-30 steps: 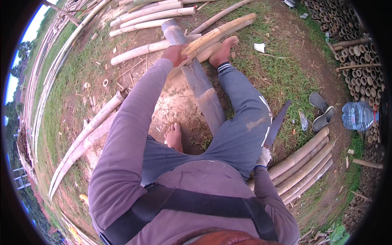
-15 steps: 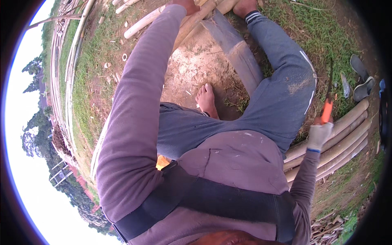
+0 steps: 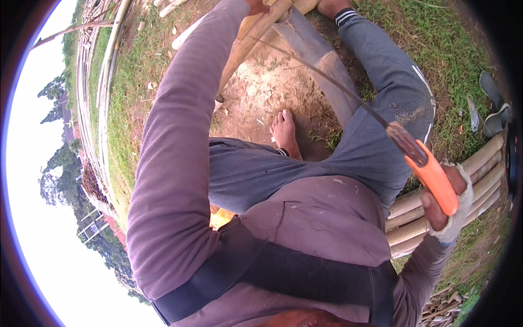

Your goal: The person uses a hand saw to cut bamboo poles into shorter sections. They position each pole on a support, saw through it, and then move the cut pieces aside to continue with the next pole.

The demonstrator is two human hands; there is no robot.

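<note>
My right hand, in a pale work glove that leaves the fingers bare, is closed round the orange handle of a hand saw. The saw's long thin blade slants up and left across my knee, and its far end reaches a light bamboo pole. At the top edge my left hand is closed on that pole, partly cut off by the picture's rim. A thick grey bamboo piece slopes below the pole, towards my bent leg.
Sawdust covers the ground near my bare foot. A stack of bamboo poles lies under my right arm. Grey sandals are on the far right. Long poles run along the left.
The saw has swung from my right side up and across, so its blade now spans to the pole. My right hand is larger and lower in view. My left hand stays at the pole.
</note>
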